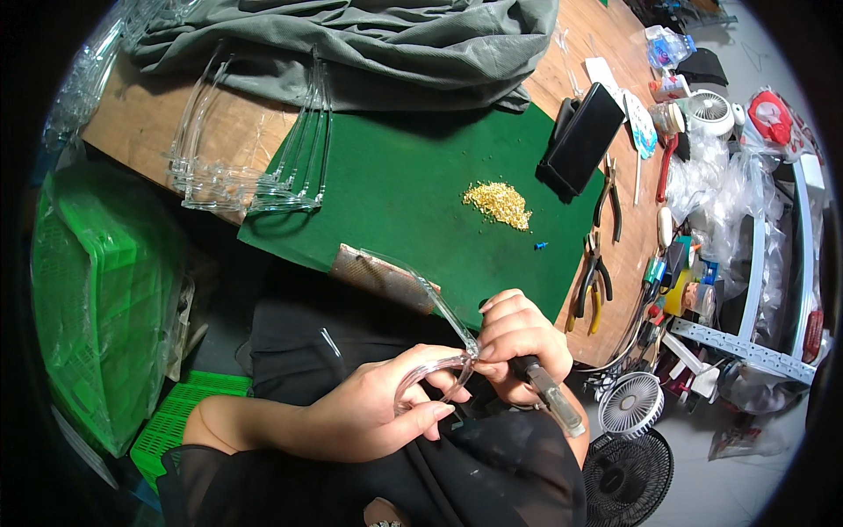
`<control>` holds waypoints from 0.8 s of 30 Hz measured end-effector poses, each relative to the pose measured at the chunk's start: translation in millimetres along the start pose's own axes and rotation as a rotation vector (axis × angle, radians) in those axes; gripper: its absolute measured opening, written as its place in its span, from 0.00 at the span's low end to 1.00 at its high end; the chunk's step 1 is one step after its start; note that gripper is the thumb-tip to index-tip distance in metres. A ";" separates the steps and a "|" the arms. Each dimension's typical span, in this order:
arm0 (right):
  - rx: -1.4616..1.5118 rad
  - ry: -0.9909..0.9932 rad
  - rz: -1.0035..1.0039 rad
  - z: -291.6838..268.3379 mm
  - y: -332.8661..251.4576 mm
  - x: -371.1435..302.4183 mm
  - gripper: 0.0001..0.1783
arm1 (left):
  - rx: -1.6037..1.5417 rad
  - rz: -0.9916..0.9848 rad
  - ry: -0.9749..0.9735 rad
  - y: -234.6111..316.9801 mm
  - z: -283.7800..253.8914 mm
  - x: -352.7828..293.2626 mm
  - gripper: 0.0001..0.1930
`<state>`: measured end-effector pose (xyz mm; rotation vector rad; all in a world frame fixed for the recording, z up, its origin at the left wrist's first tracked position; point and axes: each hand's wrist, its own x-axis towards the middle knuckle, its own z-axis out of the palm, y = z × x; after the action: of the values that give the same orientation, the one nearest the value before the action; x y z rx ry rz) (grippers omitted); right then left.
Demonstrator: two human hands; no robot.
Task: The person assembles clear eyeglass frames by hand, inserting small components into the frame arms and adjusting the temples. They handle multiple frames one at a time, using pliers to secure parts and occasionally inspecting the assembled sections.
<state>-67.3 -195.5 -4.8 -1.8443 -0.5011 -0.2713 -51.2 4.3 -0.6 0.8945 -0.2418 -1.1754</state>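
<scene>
My left hand [373, 408] is closed around a clear plastic eyeglass frame [408, 382], one of its temples [448, 312] reaching up over the table edge. Beside it, at the hinge corner of the frame, my right hand [522, 338] is closed on a hand tool [549, 395] with a black grip and a translucent rear end. The tool's working tip is hidden by my fingers. Beyond my hands, a heap of tiny gold-coloured metal parts [499, 205] lies on the green mat [395, 167]. More clear eyeglass frames [255, 189] stand in a row at the left.
A black phone [581, 140] leans at the mat's right, near pliers [608, 202] and more pliers [593, 277]. Grey cloth [351, 53] covers the far side. Green crates [110, 299] stand left; fans [630, 404] and a metal shelf [746, 351] are at the right.
</scene>
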 end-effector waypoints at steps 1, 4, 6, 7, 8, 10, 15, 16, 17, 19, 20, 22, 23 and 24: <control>0.010 0.024 -0.006 1.1 -0.1 0.2 0.07 | 0.001 0.020 -0.001 -1.6 0.0 0.3 0.24; 0.050 0.025 0.063 0.6 -3.9 -1.2 0.08 | 0.024 0.037 -0.017 -5.0 -1.9 0.0 0.24; 0.057 0.024 0.076 0.3 -5.0 -1.2 0.08 | 0.060 0.036 -0.032 -4.8 -3.3 0.1 0.24; 0.063 0.018 0.081 0.1 -5.1 -0.9 0.09 | 0.085 0.039 -0.033 -4.3 -3.7 0.1 0.24; 0.077 0.016 0.098 -0.2 -5.6 -1.1 0.09 | 0.110 0.042 -0.034 -3.9 -3.9 0.2 0.24; 0.110 0.006 0.129 -0.2 -5.5 -0.9 0.09 | 0.154 0.072 -0.024 -3.9 -3.8 -0.5 0.24; 0.263 0.007 0.205 2.9 -1.6 -3.5 0.09 | 0.168 0.067 -0.003 -3.3 -4.0 -2.8 0.24; 0.288 0.001 0.218 3.0 -1.1 -3.4 0.09 | 0.135 0.056 -0.010 -3.2 -4.5 -2.9 0.24; 0.290 0.003 0.207 3.6 0.0 -3.6 0.09 | 0.102 0.044 -0.017 -3.1 -5.0 -2.8 0.24; 0.292 0.009 0.184 5.1 1.9 -4.4 0.09 | 0.049 0.028 -0.034 -1.3 -6.3 -2.6 0.24; 0.290 0.014 0.180 5.4 2.2 -4.7 0.10 | 0.024 0.019 -0.045 -0.5 -6.6 -2.4 0.24; 0.286 0.026 0.172 5.9 2.0 -5.4 0.10 | -0.014 0.000 -0.041 -0.5 -5.9 -2.3 0.24; 0.279 0.022 0.175 5.8 1.3 -5.1 0.10 | -0.034 -0.010 -0.040 -0.7 -5.5 -2.5 0.24; 0.271 0.019 0.178 5.5 0.4 -4.5 0.10 | -0.022 -0.001 -0.040 -1.2 -5.6 -2.8 0.24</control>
<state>-71.4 -191.4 -8.8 -1.6077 -0.3398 -0.0943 -49.8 9.3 -4.3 0.8525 -0.2603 -1.1953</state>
